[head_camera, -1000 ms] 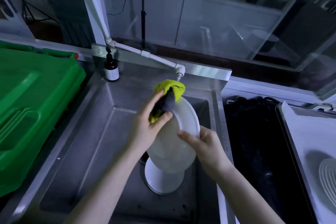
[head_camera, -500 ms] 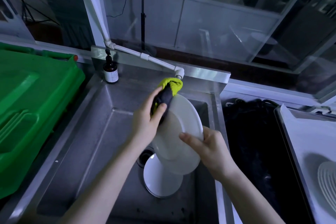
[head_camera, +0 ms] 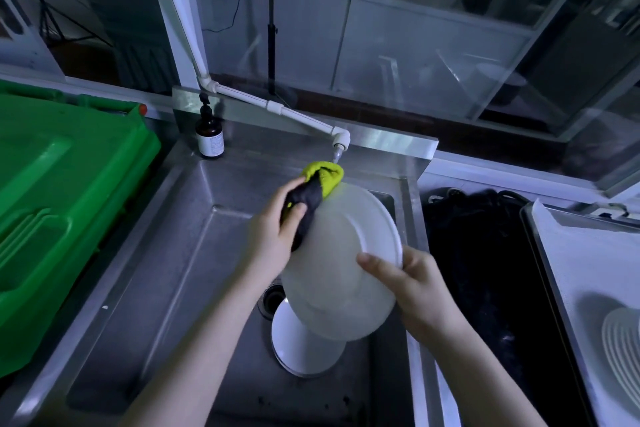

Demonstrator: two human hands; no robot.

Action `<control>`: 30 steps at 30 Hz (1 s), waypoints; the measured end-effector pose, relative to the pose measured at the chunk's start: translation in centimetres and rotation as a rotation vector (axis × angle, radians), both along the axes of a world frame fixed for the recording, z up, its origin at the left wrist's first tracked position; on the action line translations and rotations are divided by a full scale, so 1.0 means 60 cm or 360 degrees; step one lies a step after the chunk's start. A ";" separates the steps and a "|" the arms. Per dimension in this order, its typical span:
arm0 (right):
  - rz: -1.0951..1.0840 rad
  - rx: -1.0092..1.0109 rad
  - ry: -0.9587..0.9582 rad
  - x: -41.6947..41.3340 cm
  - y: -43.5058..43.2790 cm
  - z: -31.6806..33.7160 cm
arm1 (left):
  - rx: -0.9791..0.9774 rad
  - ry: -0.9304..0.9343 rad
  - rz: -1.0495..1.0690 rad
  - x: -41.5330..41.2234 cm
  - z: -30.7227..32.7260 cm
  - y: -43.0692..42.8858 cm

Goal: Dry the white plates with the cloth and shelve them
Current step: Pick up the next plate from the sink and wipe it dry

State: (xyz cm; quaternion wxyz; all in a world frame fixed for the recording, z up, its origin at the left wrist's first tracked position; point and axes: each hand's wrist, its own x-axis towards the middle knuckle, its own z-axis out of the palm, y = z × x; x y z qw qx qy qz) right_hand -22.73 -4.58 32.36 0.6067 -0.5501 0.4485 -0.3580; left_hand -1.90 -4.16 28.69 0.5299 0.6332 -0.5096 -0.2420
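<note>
Over the steel sink (head_camera: 166, 253) my right hand (head_camera: 412, 284) grips the lower right rim of a white plate (head_camera: 339, 253), held tilted on edge. My left hand (head_camera: 273, 236) holds a bunched yellow and dark cloth (head_camera: 317, 189) and presses it against the plate's upper left edge. Below, another white plate (head_camera: 304, 350) lies flat in the sink basin next to the drain (head_camera: 273, 298), partly hidden by the held plate.
A white tap pipe (head_camera: 277, 109) ends just above the cloth. A dark soap bottle (head_camera: 209, 139) stands at the sink's back left corner. A green bin lid (head_camera: 59, 201) lies at left. A black bin (head_camera: 485, 270), a tray (head_camera: 588, 270) and a ribbed rack (head_camera: 623, 343) lie at right.
The plate has tipped further, its face turning more to the right. My left hand has slid the cloth up along the plate's upper left edge. The right hand keeps its grip.
</note>
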 end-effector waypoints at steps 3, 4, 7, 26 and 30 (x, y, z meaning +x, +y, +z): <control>-0.0097 0.0123 -0.0236 -0.018 -0.007 0.002 | 0.0032 0.0095 0.0046 0.003 -0.022 0.027; -0.0129 0.0178 -0.0321 -0.021 -0.009 0.001 | 0.0045 0.0137 0.0073 0.001 -0.031 0.038; -0.0213 0.0293 -0.0444 -0.026 -0.015 -0.002 | 0.0074 0.0247 0.0131 -0.011 -0.049 0.059; -0.0669 0.0521 -0.0804 0.010 -0.053 -0.004 | -0.0281 -0.0153 0.0025 -0.090 -0.063 0.090; -0.0656 0.0752 -0.0911 0.042 -0.046 -0.022 | -0.0488 -0.0661 -0.0137 -0.116 -0.051 0.074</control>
